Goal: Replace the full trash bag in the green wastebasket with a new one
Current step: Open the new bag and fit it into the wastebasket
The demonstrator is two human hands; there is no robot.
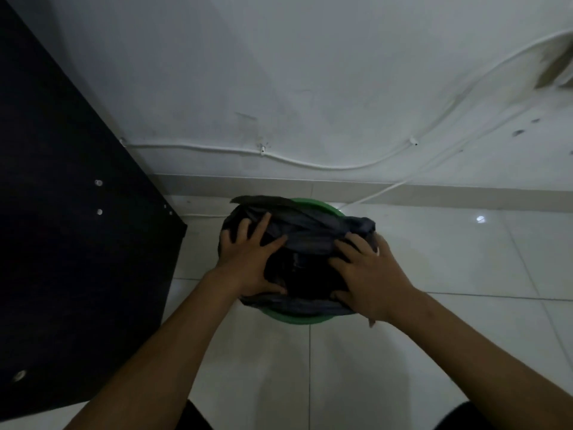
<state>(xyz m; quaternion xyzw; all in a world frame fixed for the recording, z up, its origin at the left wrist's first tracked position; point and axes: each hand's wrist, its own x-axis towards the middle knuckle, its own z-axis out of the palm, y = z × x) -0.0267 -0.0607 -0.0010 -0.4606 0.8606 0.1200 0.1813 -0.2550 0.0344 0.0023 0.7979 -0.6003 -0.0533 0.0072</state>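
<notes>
The green wastebasket stands on the white tile floor near the wall, with only its rim showing. A dark grey trash bag fills and covers its top, bunched into folds toward the far right. My left hand lies on the bag's left side with fingers spread and fairly straight, its thumb along the near edge. My right hand is on the bag's right side, its fingers curled into the plastic. The bag's dark opening shows between the two hands.
A black cabinet panel stands close on the left of the basket. White cables run along the white wall behind it, and one drops to the floor at the skirting. Glossy white tiles spread to the right and in front.
</notes>
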